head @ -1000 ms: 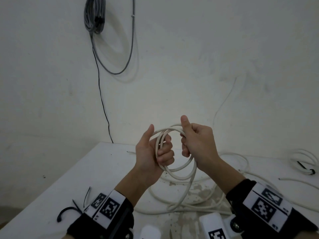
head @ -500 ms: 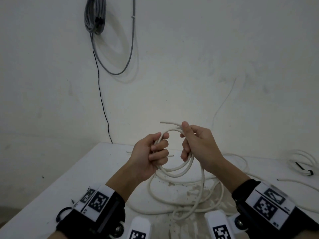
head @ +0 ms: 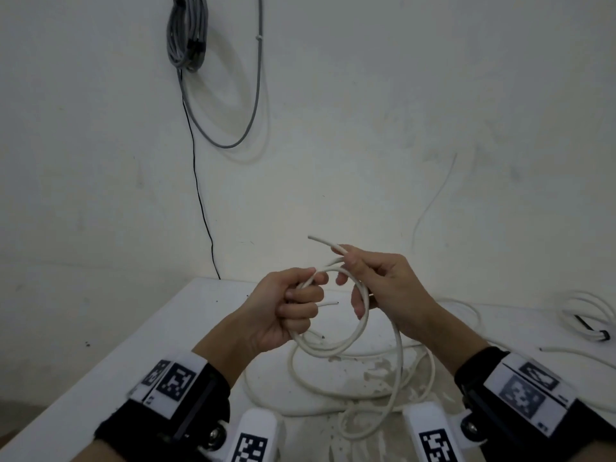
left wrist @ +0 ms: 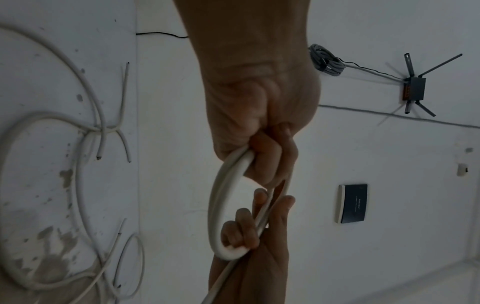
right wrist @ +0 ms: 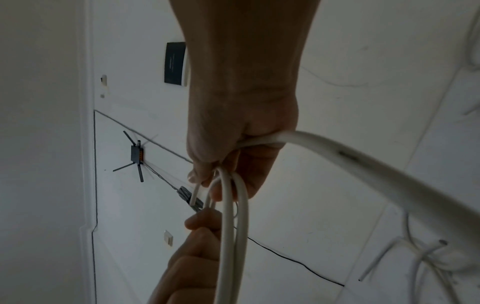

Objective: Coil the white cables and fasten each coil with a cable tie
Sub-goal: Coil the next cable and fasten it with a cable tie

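Observation:
A white cable (head: 333,350) is looped into a small coil held in the air above the white table (head: 160,331). My left hand (head: 293,308) grips the coil's left side in a fist; the left wrist view shows the coil (left wrist: 221,205) curving out of that left hand (left wrist: 259,144). My right hand (head: 373,281) pinches the top strands between thumb and fingers, and a free cable end (head: 320,240) sticks out to the left. Thick strands (right wrist: 231,216) run through the right hand (right wrist: 233,164). The rest of the cable trails down in loose loops (head: 373,405) on the table.
A tied white coil with a black tie (head: 590,315) lies at the table's right edge. Loose thin white wires (head: 580,353) lie near it. A grey cable bundle (head: 186,31) hangs on the wall. The table's left edge drops off near my left forearm.
Both hands have lowered and spread slightly. My left thumb has folded down over the coil. The free cable end now pokes out above my right thumb, and the coil has widened.

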Demonstrator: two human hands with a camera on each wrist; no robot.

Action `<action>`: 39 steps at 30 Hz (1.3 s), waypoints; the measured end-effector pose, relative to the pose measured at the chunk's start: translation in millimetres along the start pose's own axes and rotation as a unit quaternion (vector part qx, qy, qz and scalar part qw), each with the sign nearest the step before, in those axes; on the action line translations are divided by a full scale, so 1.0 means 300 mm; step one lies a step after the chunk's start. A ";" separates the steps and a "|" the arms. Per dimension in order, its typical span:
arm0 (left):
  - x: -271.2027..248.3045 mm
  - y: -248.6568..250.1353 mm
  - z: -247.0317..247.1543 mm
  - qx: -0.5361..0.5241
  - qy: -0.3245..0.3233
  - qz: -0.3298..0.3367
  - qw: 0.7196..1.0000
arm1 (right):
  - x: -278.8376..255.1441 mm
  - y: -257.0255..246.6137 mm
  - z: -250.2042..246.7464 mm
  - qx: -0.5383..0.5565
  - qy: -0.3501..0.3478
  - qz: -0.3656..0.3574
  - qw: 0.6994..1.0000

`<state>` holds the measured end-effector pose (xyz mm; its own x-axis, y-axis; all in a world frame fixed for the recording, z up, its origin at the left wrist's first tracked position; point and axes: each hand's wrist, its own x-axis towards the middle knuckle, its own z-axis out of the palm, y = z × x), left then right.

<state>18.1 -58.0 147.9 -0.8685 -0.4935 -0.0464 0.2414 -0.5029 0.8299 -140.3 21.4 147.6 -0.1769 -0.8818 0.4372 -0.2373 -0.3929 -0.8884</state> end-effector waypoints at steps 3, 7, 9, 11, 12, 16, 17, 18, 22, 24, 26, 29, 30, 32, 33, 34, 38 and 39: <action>0.018 0.007 -0.030 -0.076 -0.070 -0.054 0.993 | 0.001 -0.001 0.003 0.043 -0.037 0.007 0.998; 0.044 0.015 -0.068 -0.109 -0.124 -0.073 0.983 | 0.002 -0.009 0.003 0.067 -0.062 0.025 0.995; 0.042 0.018 -0.060 -0.064 -0.147 -0.076 0.984 | 0.001 -0.017 -0.003 0.066 -0.087 0.040 0.993; 0.030 0.016 -0.041 0.009 -0.140 -0.083 0.987 | -0.001 -0.021 -0.013 0.062 -0.100 0.064 0.991; 0.028 0.012 -0.039 0.036 -0.135 -0.086 0.986 | -0.002 -0.022 -0.016 0.060 -0.101 0.074 0.990; 0.024 -0.011 -0.027 0.023 -0.120 -0.079 0.989 | -0.006 -0.020 -0.017 0.057 -0.070 0.086 0.992; 0.026 -0.014 -0.022 0.029 -0.112 -0.074 0.991 | -0.007 -0.022 -0.015 0.052 -0.065 0.084 0.993; 0.026 -0.015 -0.014 0.042 -0.103 -0.070 0.991 | -0.007 -0.025 -0.014 0.045 -0.064 0.082 0.994; 0.029 -0.019 0.000 0.085 -0.091 -0.059 0.990 | -0.002 -0.032 -0.026 -0.001 -0.060 0.070 0.996; 0.030 -0.028 0.003 0.103 -0.083 -0.054 0.990 | 0.004 -0.029 -0.033 -0.037 -0.060 0.059 0.996; 0.030 -0.035 0.012 0.109 -0.069 -0.040 0.991 | 0.007 -0.029 -0.038 -0.056 -0.058 0.053 0.995; 0.026 -0.025 0.024 0.087 -0.048 -0.001 0.995 | 0.005 -0.028 -0.048 0.013 -0.027 0.029 0.999; 0.023 -0.018 0.027 0.069 -0.043 0.008 0.997 | 0.003 -0.028 -0.056 0.066 -0.014 0.031 0.997; 0.019 -0.006 0.030 0.043 -0.034 0.024 0.998 | -0.003 -0.026 -0.078 0.119 -0.011 0.041 0.992; 0.019 -0.002 0.030 0.040 -0.027 0.030 0.998 | -0.006 -0.024 -0.086 0.099 -0.018 0.047 0.994; 0.016 0.001 0.030 0.041 -0.019 0.035 0.998 | -0.009 -0.021 -0.089 0.062 -0.030 0.056 0.996; 0.018 0.006 0.040 0.038 0.000 0.071 0.997 | -0.021 -0.003 -0.057 -0.019 -0.031 0.092 0.995; 0.019 0.012 0.045 0.025 0.003 0.090 0.996 | -0.027 0.005 -0.041 -0.008 -0.023 0.111 0.993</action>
<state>8.2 -53.1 158.1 -0.8105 -0.5764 0.1037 0.3719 -0.3698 0.8515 -150.9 31.3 144.5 -0.1827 -0.9575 0.2231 -0.2122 -0.1831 -0.9599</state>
